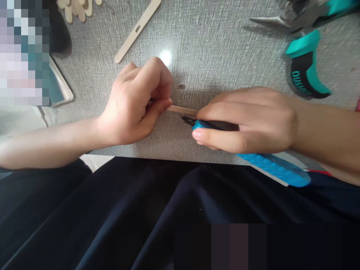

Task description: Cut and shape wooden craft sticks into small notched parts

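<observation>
My left hand (137, 101) pinches one end of a thin wooden craft stick (182, 109) that stands on edge, low over the table or touching it; I cannot tell which. The stick's other end disappears under the fingers of my right hand (250, 120). That hand is wrapped round a blue-handled utility knife (270, 168), whose dark tip points left, close beside the stick. Behind my left hand lies a second craft stick (126, 45), flat and slanted, with a small slot through its middle.
Needle-nose pliers (298, 18) with teal and black handles lie at the back right. Several craft sticks (81, 11) are piled at the back left, near a dark object (60, 33) and a clear-edged case (63, 92). The grey textured table (225, 48) ends just before my lap.
</observation>
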Demonstrator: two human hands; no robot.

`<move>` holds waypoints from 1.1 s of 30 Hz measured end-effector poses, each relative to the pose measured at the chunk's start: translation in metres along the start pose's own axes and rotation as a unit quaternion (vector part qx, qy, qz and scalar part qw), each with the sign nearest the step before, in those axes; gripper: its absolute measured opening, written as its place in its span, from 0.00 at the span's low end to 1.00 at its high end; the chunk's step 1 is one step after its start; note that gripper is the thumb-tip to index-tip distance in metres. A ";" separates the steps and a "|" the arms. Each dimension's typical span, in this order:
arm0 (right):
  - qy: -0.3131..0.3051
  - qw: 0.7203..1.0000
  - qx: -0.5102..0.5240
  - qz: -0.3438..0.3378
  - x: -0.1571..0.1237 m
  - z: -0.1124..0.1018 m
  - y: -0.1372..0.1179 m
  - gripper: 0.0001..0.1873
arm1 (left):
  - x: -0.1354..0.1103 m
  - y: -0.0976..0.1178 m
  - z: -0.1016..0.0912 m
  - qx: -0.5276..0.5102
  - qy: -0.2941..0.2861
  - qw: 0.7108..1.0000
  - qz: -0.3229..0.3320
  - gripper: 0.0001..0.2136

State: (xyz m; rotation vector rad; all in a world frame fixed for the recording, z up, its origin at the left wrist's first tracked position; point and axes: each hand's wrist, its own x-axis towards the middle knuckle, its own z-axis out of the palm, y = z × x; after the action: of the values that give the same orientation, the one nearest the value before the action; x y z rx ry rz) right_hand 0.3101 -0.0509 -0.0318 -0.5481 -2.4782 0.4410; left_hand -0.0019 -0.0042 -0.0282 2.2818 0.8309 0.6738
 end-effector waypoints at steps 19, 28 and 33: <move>0.022 0.999 -0.002 0.044 0.004 0.012 -0.009 0.13 | 0.001 -0.001 0.002 0.027 -0.019 0.999 -0.021 0.07; 0.066 0.998 0.004 0.026 0.016 0.022 -0.001 0.16 | 0.000 -0.005 0.002 0.012 -0.039 0.999 -0.005 0.09; 0.052 0.997 0.017 0.060 0.015 0.020 -0.003 0.21 | -0.001 -0.005 0.001 0.030 -0.053 0.998 -0.023 0.06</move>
State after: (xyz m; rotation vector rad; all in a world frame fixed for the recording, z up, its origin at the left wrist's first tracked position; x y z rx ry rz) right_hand 0.2857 -0.0498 -0.0397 -0.6918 -2.3426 0.4869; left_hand -0.0040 -0.0018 -0.0328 2.3220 0.8605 0.5085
